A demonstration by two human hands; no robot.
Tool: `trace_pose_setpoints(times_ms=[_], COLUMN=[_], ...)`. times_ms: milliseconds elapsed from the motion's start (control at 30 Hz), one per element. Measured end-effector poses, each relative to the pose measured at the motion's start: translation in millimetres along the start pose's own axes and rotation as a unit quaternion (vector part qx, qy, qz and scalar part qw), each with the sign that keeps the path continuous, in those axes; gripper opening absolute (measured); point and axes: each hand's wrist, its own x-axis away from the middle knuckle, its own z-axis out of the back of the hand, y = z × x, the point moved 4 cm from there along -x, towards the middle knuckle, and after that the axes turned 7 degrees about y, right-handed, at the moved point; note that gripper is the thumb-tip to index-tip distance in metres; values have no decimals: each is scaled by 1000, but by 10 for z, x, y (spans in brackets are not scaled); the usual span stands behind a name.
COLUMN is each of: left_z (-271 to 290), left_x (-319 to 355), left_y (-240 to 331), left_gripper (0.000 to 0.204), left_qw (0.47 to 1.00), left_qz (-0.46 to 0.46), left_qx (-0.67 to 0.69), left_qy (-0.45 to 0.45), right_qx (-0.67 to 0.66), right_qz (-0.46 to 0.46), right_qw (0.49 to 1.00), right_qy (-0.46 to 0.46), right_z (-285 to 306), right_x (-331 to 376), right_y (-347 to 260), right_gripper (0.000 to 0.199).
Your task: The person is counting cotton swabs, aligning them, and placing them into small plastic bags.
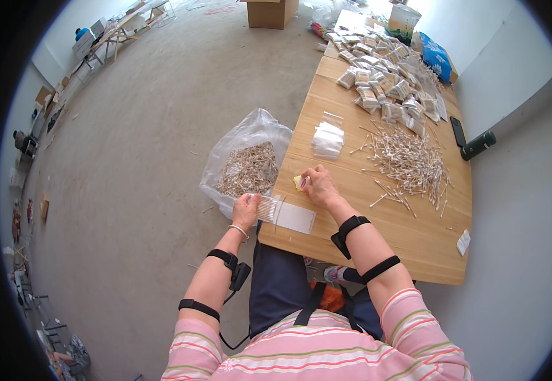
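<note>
White cotton swabs [266, 208] are lying side by side in a flat row at the near left corner of the tabletop [352, 225], their outer ends reaching past its edge. The left hand [245, 211] is pinching that row from its outer end. A white flat piece [296, 219] is resting just to the right of the row; I cannot tell whether the two are joined. The right hand [318, 186] is pressing its fingertips together, seemingly pinching a small yellow-and-red label [300, 183].

Handling this well is calling, I judge, for a light, even pinch on the left so that the swabs are staying parallel without bending, and for lifting just one label by its edge on the right.

Counting outward: one row is showing, its swabs too fine to number; one white piece; one label, perhaps covering more. One stack of clear bags [328, 140] is lying beyond the right hand, one loose swab pile [409, 159] to its right, and one swab-filled plastic sack [247, 168] is standing beside the tabletop. Dozens of filled packets [368, 97] are overlapping uncountably farther back. One phone [458, 131] and one green bottle [479, 145] are lying near the wall.
</note>
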Motion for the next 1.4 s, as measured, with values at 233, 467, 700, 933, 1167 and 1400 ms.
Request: trace_pose_setpoints(times_ms=[233, 467, 700, 933, 1167, 1400], left_z=[-2, -17, 7, 7, -33, 11], left_x=[-25, -39, -29, -30, -53, -55], left_y=[-55, -33, -86, -101, -100, -174], left_gripper=[27, 27, 28, 28, 35, 34], left_qw=[1000, 999, 1000, 1000, 999, 998], left_qz=[0, -21, -13, -10, -26, -22], left_qx=[-20, -22, -4, -14, -13, 33], left_qy=[2, 12, 10, 6, 26, 43], right_qx=[21, -4, 5, 12, -127, -489], right_qz=[-23, 12, -12, -10, -25, -299], right_qw=[999, 1000, 999, 999, 991, 819], right_qy=[-36, 2, -36, -28, 41, 7], right_z=[7, -21, 14, -36, 71, -64], right_x=[-16, -1, -19, 20, 74, 438], right_y=[-38, 14, -52, -33, 162, -69], right_gripper=[27, 34, 32, 26, 15, 19])
